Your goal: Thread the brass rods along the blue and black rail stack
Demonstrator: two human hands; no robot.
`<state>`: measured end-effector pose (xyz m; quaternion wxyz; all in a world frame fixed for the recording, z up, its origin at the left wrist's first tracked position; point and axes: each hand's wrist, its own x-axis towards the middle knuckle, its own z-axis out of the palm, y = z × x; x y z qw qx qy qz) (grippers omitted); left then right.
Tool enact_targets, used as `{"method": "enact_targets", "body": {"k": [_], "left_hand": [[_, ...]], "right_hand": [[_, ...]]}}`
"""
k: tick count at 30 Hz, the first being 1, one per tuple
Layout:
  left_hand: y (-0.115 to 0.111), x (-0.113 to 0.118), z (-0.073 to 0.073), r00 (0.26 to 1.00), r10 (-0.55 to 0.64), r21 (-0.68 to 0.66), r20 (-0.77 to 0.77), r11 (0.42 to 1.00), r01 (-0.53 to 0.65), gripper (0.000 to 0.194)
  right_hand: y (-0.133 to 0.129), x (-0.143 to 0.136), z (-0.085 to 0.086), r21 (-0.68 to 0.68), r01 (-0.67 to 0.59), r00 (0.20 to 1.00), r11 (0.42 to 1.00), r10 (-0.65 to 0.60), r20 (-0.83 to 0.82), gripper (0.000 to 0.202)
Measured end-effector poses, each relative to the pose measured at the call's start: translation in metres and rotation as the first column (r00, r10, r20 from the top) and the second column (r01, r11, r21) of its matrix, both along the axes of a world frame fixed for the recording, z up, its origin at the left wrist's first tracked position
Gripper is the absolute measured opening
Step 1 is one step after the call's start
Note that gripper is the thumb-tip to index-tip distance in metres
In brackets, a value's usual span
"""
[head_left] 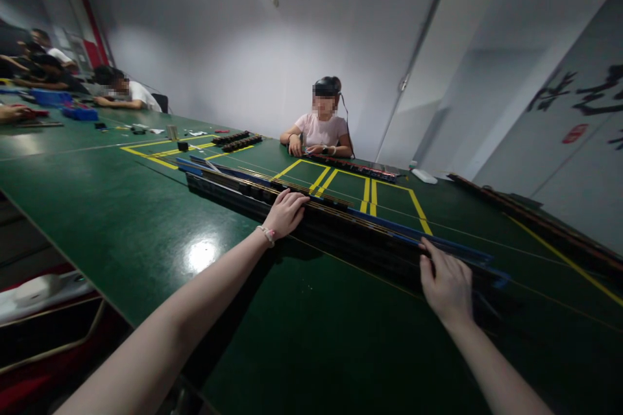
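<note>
Bars lie under left hand; right hand touches them.

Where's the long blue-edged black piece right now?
In the head view, the long black piece stretches across the centre over the green table, left hand on its top, right hand toward its right end.

The left hand and right hand touch 1 long black bar on the green table; 1 co-worker sits across from it.
</note>
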<state>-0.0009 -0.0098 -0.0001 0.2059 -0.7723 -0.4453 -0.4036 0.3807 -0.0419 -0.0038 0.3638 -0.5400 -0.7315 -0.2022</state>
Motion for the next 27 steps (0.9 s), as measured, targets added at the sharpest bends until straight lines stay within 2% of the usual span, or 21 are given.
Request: {"method": "enact_targets", "body": {"k": [3,7,11,14,22,27], "left_hand": [[-0.001,-0.009,0.003,0.999,0.03,-0.014,-0.011,0.999,-0.03,0.033],[-0.001,-0.029,0.003,0.992,0.115,-0.01,0.052,0.993,-0.115,0.03],[0.0,-0.05,0.0,0.969,0.213,-0.002,0.121,0.977,-0.214,0.031],[0.002,-0.059,-0.003,0.953,0.251,0.008,0.167,0.967,-0.256,0.03],[0.003,-0.065,-0.004,0.919,0.301,-0.019,0.254,0.952,-0.307,0.028],[0.004,-0.064,-0.003,0.917,0.301,-0.032,0.263,0.952,-0.303,0.028]], "right_hand": [[-0.001,0.001,0.0,0.006,0.049,0.997,0.999,-0.049,-0.066,0.045],[0.002,0.008,-0.002,0.009,0.208,0.958,0.978,-0.202,-0.204,0.047],[0.005,0.011,-0.004,0.011,0.286,0.932,0.958,-0.276,-0.237,0.048],[0.004,0.009,-0.003,0.018,0.247,0.952,0.969,-0.239,-0.192,0.046],[0.004,0.006,-0.004,0.026,0.048,0.998,0.999,-0.047,-0.039,0.043],[0.006,0.007,-0.004,0.011,0.041,0.999,0.999,-0.041,-0.027,0.043]]}}
